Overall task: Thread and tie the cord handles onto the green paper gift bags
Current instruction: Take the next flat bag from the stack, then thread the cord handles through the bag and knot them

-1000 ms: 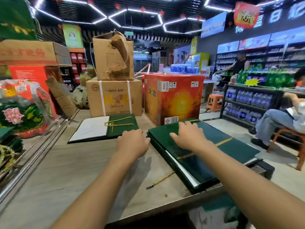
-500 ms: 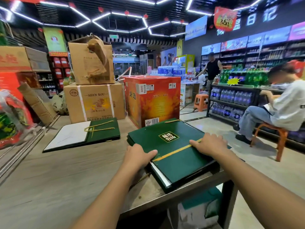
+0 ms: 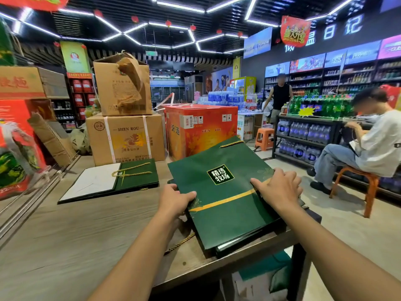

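Observation:
A flat green paper gift bag [image 3: 225, 205] with a gold stripe and a white-lettered label is tilted up off a stack of green bags [image 3: 249, 244] at the table's right end. My left hand [image 3: 173, 199] grips its left edge and my right hand [image 3: 280, 187] grips its right edge. A gold cord handle [image 3: 231, 144] shows at the bag's far top edge. Another gold cord [image 3: 180, 242] lies on the table, running under the stack. A second pile of green bags [image 3: 138, 179] with gold cord handles [image 3: 132, 171] lies further left.
The wooden table [image 3: 76, 235] carries brown cartons [image 3: 125, 137] and an orange carton [image 3: 201, 129] at the back, and a plastic-wrapped package [image 3: 15, 161] at the left. A seated person [image 3: 373, 144] and an orange stool [image 3: 263, 137] are to the right, beside drink shelves.
Both hands moved from pressing on top of the stack to the top bag's side edges and lifted it, tilting it up. The view swung to the right.

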Action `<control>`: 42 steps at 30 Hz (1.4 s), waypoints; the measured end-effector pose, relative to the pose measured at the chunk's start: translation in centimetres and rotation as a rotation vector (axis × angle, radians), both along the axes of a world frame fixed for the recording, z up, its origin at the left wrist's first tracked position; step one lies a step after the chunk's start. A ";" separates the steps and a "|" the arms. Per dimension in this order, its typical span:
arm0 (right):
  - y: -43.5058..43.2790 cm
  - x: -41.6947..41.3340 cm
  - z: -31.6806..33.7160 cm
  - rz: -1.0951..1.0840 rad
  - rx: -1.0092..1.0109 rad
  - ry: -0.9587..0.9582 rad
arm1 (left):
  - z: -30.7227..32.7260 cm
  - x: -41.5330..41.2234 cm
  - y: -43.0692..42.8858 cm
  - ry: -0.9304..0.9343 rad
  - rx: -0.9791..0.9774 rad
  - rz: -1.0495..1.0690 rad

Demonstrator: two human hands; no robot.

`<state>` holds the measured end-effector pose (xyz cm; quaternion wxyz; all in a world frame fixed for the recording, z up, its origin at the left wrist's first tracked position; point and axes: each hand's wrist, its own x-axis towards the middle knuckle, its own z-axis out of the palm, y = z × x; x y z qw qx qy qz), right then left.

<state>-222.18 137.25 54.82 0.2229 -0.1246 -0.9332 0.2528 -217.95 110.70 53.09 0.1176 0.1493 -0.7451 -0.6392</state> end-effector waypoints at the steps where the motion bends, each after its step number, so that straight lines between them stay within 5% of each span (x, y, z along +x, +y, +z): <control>1: -0.1 0.1 0.1 0.007 -0.030 0.020 | 0.4 0.1 -0.1 0.027 0.027 0.000; 16: -2.6 0.8 1.5 0.134 -0.441 0.048 | 3.0 0.7 -3.2 0.261 0.103 0.079; 30: -6.1 1.2 0.3 0.364 -0.629 0.003 | 2.5 1.5 -7.3 0.163 -0.015 0.145; 42: -9.1 1.2 2.1 0.471 -0.808 0.232 | 6.5 2.0 -10.1 0.447 -0.097 0.048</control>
